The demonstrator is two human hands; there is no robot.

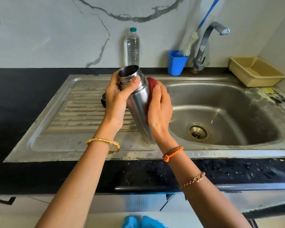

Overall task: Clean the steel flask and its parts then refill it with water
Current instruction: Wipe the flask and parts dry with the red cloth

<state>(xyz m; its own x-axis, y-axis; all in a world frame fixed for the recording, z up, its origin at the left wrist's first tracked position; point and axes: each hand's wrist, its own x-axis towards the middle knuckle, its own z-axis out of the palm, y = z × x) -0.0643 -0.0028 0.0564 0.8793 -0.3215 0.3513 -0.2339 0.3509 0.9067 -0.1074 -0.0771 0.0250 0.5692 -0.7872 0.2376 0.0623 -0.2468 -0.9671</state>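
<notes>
Left hand [115, 96] grips the neck of the steel flask [138, 102], mouth open and tilted away, held above the drainboard between both hands. Right hand [160, 106] presses a red scrub pad [150, 84] against the flask's side. Recommended: firm neck hold, full-length strokes, turning the flask for even coverage.
</notes>
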